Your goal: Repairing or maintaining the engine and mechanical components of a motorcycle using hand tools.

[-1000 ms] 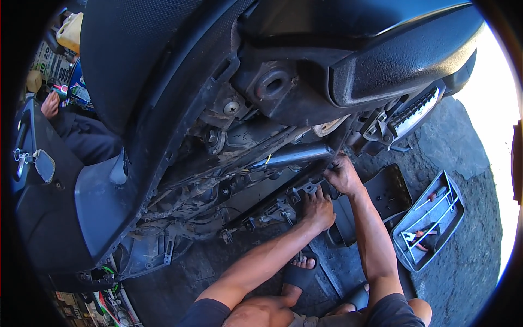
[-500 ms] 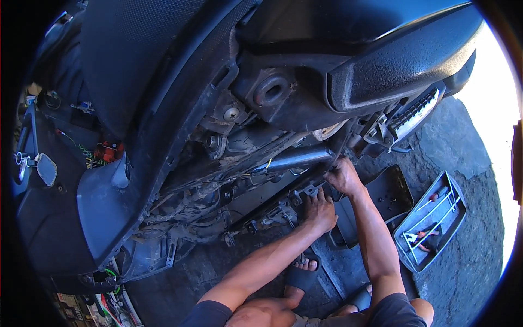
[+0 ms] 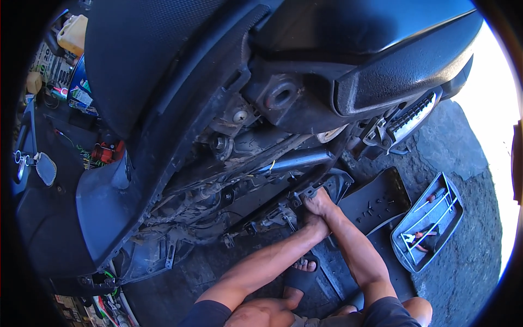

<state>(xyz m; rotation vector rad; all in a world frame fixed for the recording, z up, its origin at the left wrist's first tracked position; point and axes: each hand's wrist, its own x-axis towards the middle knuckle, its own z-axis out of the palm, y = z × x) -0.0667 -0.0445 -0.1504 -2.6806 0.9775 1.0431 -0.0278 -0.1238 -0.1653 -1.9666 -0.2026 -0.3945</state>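
Note:
A black motor scooter [image 3: 180,71] with its lower frame bared fills the upper middle. My right hand [image 3: 320,203] is curled against a small bracket on the dark lower rail [image 3: 289,193]; its fingertips are hidden, and what they hold cannot be made out. Just below, my left hand [image 3: 315,224] reaches in under the right wrist, its fingers out of sight behind the wrist and the metal parts. The two wrists cross and touch. A curved black plastic piece [image 3: 340,182] shows just beyond my hands.
Right of my forearm lies a black tray-like panel [image 3: 376,204] with several loose screws. Beyond it a grey tray [image 3: 395,240] holds a red-handled screwdriver [image 3: 436,194], pliers and thin rods. At far left are a yellow jug [image 3: 73,34] and a red object [image 3: 106,152]. My sandalled foot [image 3: 301,278] is below.
My right hand has come left and nearer, from the far end of the rail to the bracket. My left hand has slid down under it. A dark shape at far left has gone, uncovering the jug.

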